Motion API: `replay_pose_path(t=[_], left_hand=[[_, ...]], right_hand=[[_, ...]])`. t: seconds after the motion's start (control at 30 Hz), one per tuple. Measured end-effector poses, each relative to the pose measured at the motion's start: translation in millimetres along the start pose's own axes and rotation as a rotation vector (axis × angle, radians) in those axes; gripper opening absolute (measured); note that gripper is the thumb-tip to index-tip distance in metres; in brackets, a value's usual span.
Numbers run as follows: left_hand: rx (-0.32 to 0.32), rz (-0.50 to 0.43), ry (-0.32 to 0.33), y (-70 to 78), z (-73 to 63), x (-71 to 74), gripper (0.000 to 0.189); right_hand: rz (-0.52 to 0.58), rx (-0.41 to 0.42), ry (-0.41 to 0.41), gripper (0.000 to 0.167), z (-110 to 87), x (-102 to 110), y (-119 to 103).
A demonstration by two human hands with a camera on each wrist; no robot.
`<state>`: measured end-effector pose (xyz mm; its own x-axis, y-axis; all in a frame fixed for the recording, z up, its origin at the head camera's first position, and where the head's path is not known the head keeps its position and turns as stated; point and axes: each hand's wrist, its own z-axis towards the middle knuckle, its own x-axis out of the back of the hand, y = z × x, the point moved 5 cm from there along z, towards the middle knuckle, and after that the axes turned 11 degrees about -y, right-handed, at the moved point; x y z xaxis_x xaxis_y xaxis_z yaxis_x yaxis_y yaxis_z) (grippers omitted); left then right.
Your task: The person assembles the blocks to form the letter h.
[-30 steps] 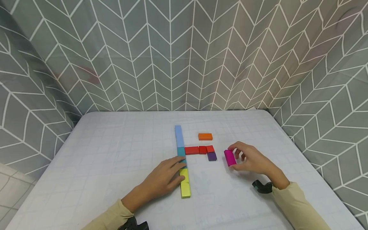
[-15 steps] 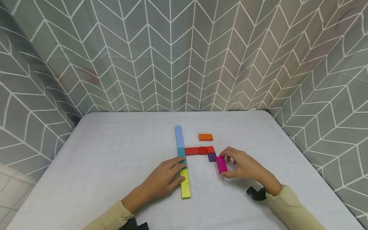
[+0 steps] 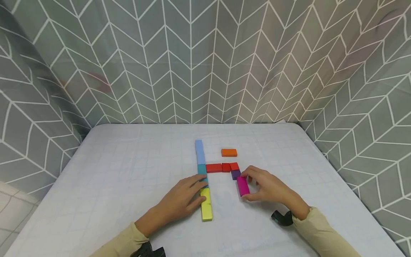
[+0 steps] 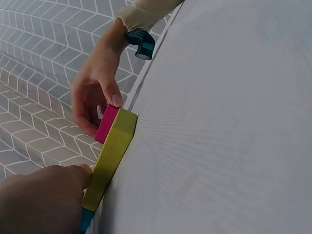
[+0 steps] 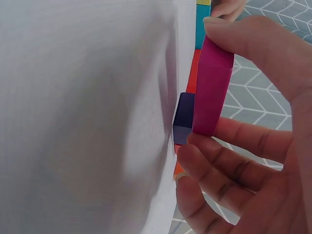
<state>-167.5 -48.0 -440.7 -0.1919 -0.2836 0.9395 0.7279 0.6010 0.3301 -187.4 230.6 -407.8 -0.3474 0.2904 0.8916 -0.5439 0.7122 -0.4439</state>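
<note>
Between the thumb and fingers of my right hand [image 3: 269, 185] is a magenta block [image 3: 243, 186], pinched at its two ends. In the right wrist view the magenta block [image 5: 213, 87] appears in front of a dark purple block [image 5: 183, 118]; whether they touch I cannot tell. My left hand [image 3: 178, 198] rests on a column of blocks, its fingers relaxed over the teal block [image 3: 201, 169] and the yellow block [image 3: 206, 210]. A light blue block [image 3: 199, 151] continues that column at the far end. From the teal part, a red block [image 3: 214, 168] and smaller red blocks [image 3: 226, 167] run right.
An orange block [image 3: 229, 152] lies apart, beyond the red row. Everything stands on a white-covered table [image 3: 128, 157], with a grey patterned curtain [image 3: 192, 64] behind it and at its sides. A black wrist device [image 3: 282, 218] is on the right wrist.
My right hand has carried the magenta block leftward and slightly nearer to me, to just below the purple block. The left hand has stayed in place.
</note>
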Motion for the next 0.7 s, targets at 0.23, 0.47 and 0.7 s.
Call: replay_pose_path(t=[0.23,0.47,0.7], left_hand=[[-0.004,0.001,0.003,-0.9,-0.1,-0.2,0.05],[-0.008,0.002,0.014,-0.9,-0.4,-0.4,0.05],[-0.007,0.005,0.014,-1.1,-0.3,-1.1,0.05]], right_hand=[[-0.027,0.005,0.0,0.052,1.5,-3.7,-3.1],[-0.03,-0.016,-0.008,0.052,1.3,-5.7,-4.5],[-0.034,-0.02,-0.006,0.052,2.1,-7.0,-3.7]])
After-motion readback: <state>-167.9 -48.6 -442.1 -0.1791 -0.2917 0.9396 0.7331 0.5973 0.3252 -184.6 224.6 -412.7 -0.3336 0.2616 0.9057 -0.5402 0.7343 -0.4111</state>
